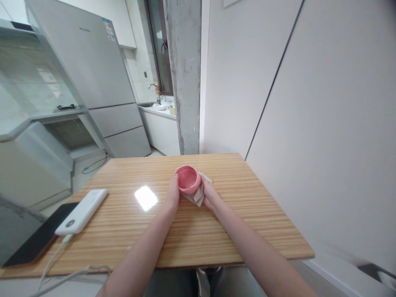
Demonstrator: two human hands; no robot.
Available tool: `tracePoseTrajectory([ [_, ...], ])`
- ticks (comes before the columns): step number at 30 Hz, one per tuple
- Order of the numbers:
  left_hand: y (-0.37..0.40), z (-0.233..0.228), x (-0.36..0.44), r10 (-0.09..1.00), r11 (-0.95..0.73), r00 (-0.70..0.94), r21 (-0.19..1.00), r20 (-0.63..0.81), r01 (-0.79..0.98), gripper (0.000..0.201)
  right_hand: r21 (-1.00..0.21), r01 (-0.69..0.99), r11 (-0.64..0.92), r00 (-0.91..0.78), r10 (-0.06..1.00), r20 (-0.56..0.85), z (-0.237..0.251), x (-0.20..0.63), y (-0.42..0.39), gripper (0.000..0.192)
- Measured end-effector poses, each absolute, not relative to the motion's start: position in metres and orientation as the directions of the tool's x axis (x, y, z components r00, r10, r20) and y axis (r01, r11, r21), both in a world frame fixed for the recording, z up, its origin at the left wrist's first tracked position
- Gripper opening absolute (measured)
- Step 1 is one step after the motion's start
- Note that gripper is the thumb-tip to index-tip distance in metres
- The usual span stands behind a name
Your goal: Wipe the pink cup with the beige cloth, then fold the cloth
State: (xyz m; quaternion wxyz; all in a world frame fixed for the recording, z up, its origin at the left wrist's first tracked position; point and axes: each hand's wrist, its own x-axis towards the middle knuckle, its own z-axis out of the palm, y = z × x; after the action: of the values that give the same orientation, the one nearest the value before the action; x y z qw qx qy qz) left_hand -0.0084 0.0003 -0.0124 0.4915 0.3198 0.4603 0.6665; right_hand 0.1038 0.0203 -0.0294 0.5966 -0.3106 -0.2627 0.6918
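Note:
A small pink bowl [188,181] is held over the middle of the wooden table, tilted so that its inside faces me. My left hand [174,190] grips the bowl's left side, with most of its fingers hidden behind it. On the other side, my right hand [209,193] is closed on a pale beige cloth [195,197] and presses it against the bowl's right wall. The cloth hangs below the bowl and sticks out behind it at the upper right. Whether the bowl's base touches the tabletop, I cannot tell.
A striped wooden table [247,222] spreads out before me. At its left lie a white power bank [82,212] with a cable [55,264] and a flat black board [37,237]. Beyond stand a fridge [83,62], a concrete pillar [185,78] and a sink faucet [157,93].

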Motion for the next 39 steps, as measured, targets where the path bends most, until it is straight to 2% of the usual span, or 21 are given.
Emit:
tracePoseTrajectory([
  [2,-0.002,-0.009,-0.009,0.957,-0.056,-0.287,0.943,-0.044,-0.329,0.040,-0.727,-0.672,-0.142,-0.061,0.989,-0.137,-0.027,0.108,0.021,0.021],
  [6,-0.008,-0.001,-0.007,0.976,0.180,-0.065,0.939,-0.207,-0.293,0.042,-0.735,-0.655,-0.177,-0.040,0.979,-0.200,-0.023,0.120,0.023,0.024],
  [9,-0.008,0.000,-0.009,0.966,0.125,-0.179,0.940,-0.189,-0.317,0.037,-0.727,-0.648,-0.227,-0.099,0.972,-0.215,-0.019,0.120,0.020,0.027],
  [14,-0.001,0.001,-0.019,0.902,-0.084,-0.415,0.893,-0.121,-0.442,0.033,-0.807,-0.556,-0.197,-0.249,0.966,-0.064,-0.015,0.117,0.014,0.032],
  [16,-0.001,0.004,-0.022,0.888,-0.148,-0.449,0.863,-0.100,-0.484,0.032,-0.895,-0.408,-0.181,-0.301,0.952,-0.055,-0.016,0.123,0.013,0.032],
  [17,-0.001,0.006,-0.023,0.890,-0.168,-0.447,0.846,-0.091,-0.506,0.031,-0.946,-0.284,-0.159,-0.293,0.953,-0.072,-0.016,0.128,0.014,0.030],
  [19,-0.003,0.010,-0.022,0.905,-0.172,-0.416,0.814,-0.092,-0.554,0.030,-0.996,0.035,-0.076,-0.164,0.983,-0.081,-0.016,0.141,0.015,0.031],
  [21,-0.006,0.013,-0.019,0.924,-0.133,-0.364,0.799,-0.114,-0.587,0.031,-0.949,0.315,0.008,0.048,0.999,0.025,-0.013,0.153,0.017,0.035],
  [23,-0.010,0.015,-0.013,0.942,-0.093,-0.314,0.802,-0.122,-0.589,0.033,-0.898,0.430,0.097,0.171,0.967,0.187,-0.009,0.160,0.016,0.035],
  [25,-0.012,0.015,-0.007,0.963,-0.078,-0.254,0.814,-0.087,-0.576,0.036,-0.913,0.345,0.219,0.137,0.950,0.280,-0.004,0.158,0.014,0.038],
  [27,-0.012,0.013,0.000,0.986,-0.052,-0.159,0.826,-0.045,-0.562,0.039,-0.944,0.110,0.311,0.020,0.949,0.315,-0.001,0.150,0.011,0.046],
  [29,-0.011,0.009,0.005,0.998,0.004,-0.049,0.841,-0.036,-0.541,0.043,-0.945,-0.086,0.314,-0.051,0.946,0.319,-0.001,0.142,0.012,0.052],
  [32,-0.008,0.002,0.005,0.994,0.106,0.073,0.904,-0.083,-0.415,0.048,-0.964,-0.155,0.216,-0.002,0.976,0.218,-0.003,0.148,0.023,0.046],
  [34,-0.007,-0.001,0.000,0.998,0.037,0.059,0.981,-0.026,-0.188,0.047,-0.983,-0.157,0.092,0.103,0.992,0.077,-0.004,0.166,0.035,0.038],
  [35,-0.008,-0.001,-0.003,0.998,-0.048,0.050,0.998,0.049,-0.029,0.045,-0.989,-0.139,0.044,0.186,0.982,0.017,-0.005,0.178,0.041,0.037],
  [37,-0.011,-0.001,-0.009,0.967,-0.247,0.130,0.926,0.218,0.286,0.037,-0.999,-0.009,0.050,0.391,0.919,0.042,-0.007,0.204,0.051,0.040],
  [39,-0.016,0.000,-0.014,0.917,-0.385,0.298,0.786,0.266,0.483,0.032,-0.980,0.195,0.025,0.542,0.830,0.129,-0.009,0.227,0.056,0.045],
])
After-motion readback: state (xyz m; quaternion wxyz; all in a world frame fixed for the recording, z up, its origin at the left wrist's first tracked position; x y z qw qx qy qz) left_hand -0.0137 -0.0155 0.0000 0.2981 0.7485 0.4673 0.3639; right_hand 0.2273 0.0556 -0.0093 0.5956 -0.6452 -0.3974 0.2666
